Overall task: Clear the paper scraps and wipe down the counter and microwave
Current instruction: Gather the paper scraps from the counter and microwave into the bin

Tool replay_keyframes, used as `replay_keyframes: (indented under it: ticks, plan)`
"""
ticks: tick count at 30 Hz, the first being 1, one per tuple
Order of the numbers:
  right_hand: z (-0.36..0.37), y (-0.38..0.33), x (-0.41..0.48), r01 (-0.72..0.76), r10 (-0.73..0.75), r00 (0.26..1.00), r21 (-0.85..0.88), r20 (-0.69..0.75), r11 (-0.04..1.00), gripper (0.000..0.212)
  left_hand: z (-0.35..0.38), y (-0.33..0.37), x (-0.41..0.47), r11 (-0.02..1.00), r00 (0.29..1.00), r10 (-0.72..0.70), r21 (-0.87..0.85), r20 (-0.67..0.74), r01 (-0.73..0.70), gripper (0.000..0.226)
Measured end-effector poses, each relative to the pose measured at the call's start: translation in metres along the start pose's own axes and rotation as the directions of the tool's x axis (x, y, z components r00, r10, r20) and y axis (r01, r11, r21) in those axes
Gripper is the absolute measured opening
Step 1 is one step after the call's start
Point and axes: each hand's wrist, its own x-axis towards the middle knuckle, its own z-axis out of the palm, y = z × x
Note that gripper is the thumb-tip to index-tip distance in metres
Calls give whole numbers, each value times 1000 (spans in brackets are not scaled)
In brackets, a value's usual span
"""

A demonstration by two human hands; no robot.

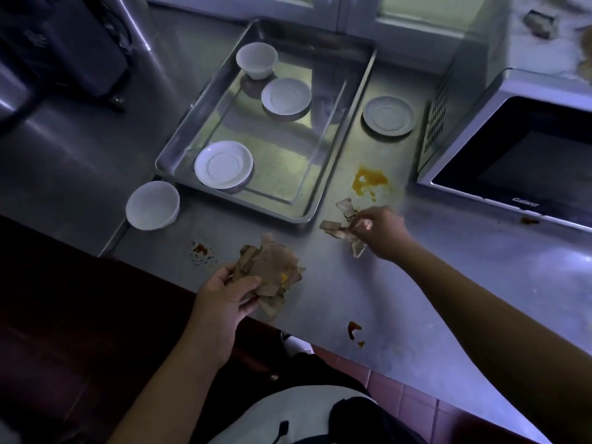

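My left hand grips a crumpled bunch of brown paper scraps just above the steel counter near its front edge. Further right, my right hand pinches several loose brown scraps lying on the counter beside the tray's near corner. An orange spill sits just behind those scraps. Dark sauce spots mark the counter at the left and by the front edge. The microwave stands at the right, with a scrap on its dusty top and a brown smear below its door.
A steel tray holds a white cup and two saucers. Another saucer lies between tray and microwave. A white bowl sits left of the tray. A dark appliance stands at the back left.
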Motion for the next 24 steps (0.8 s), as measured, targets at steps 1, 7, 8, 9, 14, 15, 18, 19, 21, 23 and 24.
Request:
replay_keyframes:
  ticks: [1,7,8,9,14,15,18,19,21,23,24]
  plan:
    - [3,-10,8,24,-19,999,-131,39,991,15,0,1,4,1000,1000,-4,4,9,4,22]
    - [34,-32,41,80,-14,990,-466,144,881,14,3,8,23,998,997,-48,35,65,46,22]
    - [38,-31,41,72,-24,994,-473,108,878,12,4,11,27,998,996,-49,48,76,45,22]
    - [40,-30,40,64,-28,996,-468,82,881,11,4,13,31,997,995,-49,65,92,43,22]
    - [43,-38,23,-12,23,999,-356,27,934,19,9,29,62,986,988,-61,165,142,37,20]
    - [38,-44,15,-65,71,997,-286,9,956,20,10,33,70,981,987,-70,188,147,41,20]
    - [21,-72,-17,-215,243,964,220,-110,952,13,10,46,92,970,972,-84,243,218,29,24]
    - [16,-84,-30,-222,308,941,437,-137,872,6,10,51,98,964,965,-99,264,242,33,25]
    - [8,-108,-55,-149,367,919,734,-145,663,9,9,59,108,950,945,-133,310,300,36,26]
    - [7,-128,-70,-109,347,936,888,-59,446,5,11,66,115,939,913,-177,340,368,45,26]
    - [8,-135,-74,-121,324,946,913,-13,391,11,14,70,118,933,895,-202,357,397,52,25]
